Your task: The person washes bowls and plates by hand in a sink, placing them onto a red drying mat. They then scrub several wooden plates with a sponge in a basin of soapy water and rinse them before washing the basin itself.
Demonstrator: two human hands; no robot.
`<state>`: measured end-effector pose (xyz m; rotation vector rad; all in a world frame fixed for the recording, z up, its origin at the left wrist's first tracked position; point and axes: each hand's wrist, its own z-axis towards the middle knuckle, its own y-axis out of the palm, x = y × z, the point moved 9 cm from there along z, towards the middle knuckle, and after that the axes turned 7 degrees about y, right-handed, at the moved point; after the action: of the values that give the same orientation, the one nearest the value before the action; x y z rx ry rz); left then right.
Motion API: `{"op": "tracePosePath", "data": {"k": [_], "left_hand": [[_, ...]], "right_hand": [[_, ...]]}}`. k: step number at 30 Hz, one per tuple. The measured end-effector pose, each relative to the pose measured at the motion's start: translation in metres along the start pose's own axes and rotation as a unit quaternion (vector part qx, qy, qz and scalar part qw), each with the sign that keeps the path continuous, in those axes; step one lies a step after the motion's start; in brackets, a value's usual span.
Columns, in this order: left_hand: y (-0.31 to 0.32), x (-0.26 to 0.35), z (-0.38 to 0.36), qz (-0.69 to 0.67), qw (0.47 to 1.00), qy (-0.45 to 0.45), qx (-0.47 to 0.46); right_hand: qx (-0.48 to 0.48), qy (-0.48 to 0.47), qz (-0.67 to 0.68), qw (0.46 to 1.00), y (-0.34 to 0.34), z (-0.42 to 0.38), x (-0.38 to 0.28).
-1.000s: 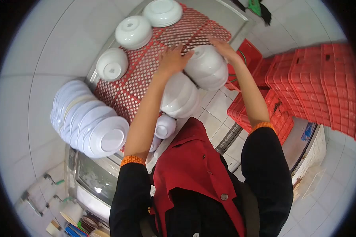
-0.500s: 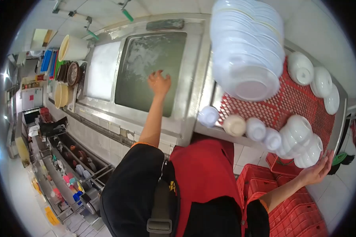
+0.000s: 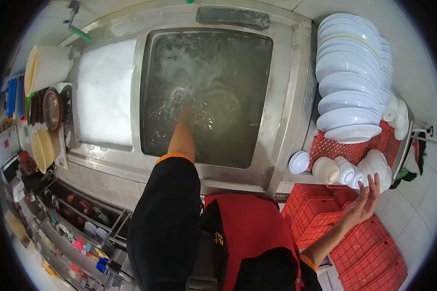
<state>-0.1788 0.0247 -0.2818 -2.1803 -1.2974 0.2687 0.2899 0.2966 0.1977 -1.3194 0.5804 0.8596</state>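
Observation:
My left hand (image 3: 185, 115) is under the murky water of the large sink (image 3: 228, 97); only its blurred outline shows and its fingers are hidden. Ripples and splashes surround the wrist. On the right, my right hand (image 3: 363, 204) is raised with its fingers apart and nothing in it, beside the white bowls (image 3: 377, 167) at the rack's front edge. Small cups and bowls (image 3: 326, 170) stand left of those bowls, on a red perforated mat (image 3: 320, 148). Behind them rises a long stack of white plates and bowls (image 3: 349, 82).
A second basin with white foam (image 3: 105, 92) lies left of the sink. Further left are a cream bucket (image 3: 48, 70), a yellow basin (image 3: 43, 150) and brown round dishes (image 3: 52, 109). Red crates (image 3: 369, 257) stand below on the right; shelves with utensils (image 3: 82, 242) are at lower left.
My left hand has gone from above the water down into it. My right hand remains open near the bowls, its fingers now pointing more upward. The view has shifted, showing the sink larger.

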Motion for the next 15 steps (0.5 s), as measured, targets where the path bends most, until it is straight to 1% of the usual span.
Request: {"op": "tracePosePath", "data": {"k": [3, 4, 6, 7, 8, 9, 10, 11, 13, 14, 15], "left_hand": [[0.021, -0.006, 0.015, 0.010, 0.999, 0.018, -0.034], [0.025, -0.008, 0.018, 0.010, 0.999, 0.021, -0.042], [0.030, -0.013, 0.020, 0.000, 0.998, 0.030, -0.054], [0.028, -0.016, 0.018, -0.010, 0.998, 0.034, -0.058], [0.023, -0.017, 0.017, -0.020, 0.997, 0.039, -0.060], [0.011, -0.016, 0.013, -0.035, 0.997, 0.046, -0.046], [-0.003, -0.012, 0.008, -0.050, 0.997, 0.053, -0.026], [-0.019, -0.009, 0.001, -0.068, 0.996, 0.060, 0.002], [-0.059, 0.002, -0.026, -0.100, 0.985, 0.071, 0.117], [-0.083, 0.008, -0.050, -0.120, 0.972, 0.081, 0.185], [-0.106, 0.013, -0.078, -0.134, 0.962, 0.079, 0.226]], "right_hand": [[-0.020, 0.015, 0.033, 0.999, 0.031, -0.001, -0.003], [-0.031, 0.026, 0.028, 0.999, 0.051, -0.001, -0.011], [-0.094, 0.028, 0.027, 0.995, 0.094, -0.010, -0.016], [-0.145, 0.079, 0.054, 0.985, 0.121, -0.018, -0.017], [-0.192, 0.088, 0.075, 0.975, 0.153, -0.029, -0.020], [-0.243, 0.049, 0.068, 0.966, 0.180, -0.043, -0.018], [-0.308, 0.049, 0.039, 0.949, 0.211, -0.059, -0.023], [-0.353, 0.063, 0.080, 0.930, 0.242, -0.077, -0.023], [-0.448, 0.075, 0.076, 0.888, 0.295, -0.116, -0.027], [-0.476, 0.053, 0.044, 0.877, 0.317, -0.136, -0.023], [-0.502, 0.029, 0.013, 0.864, 0.339, -0.155, -0.021]]}}
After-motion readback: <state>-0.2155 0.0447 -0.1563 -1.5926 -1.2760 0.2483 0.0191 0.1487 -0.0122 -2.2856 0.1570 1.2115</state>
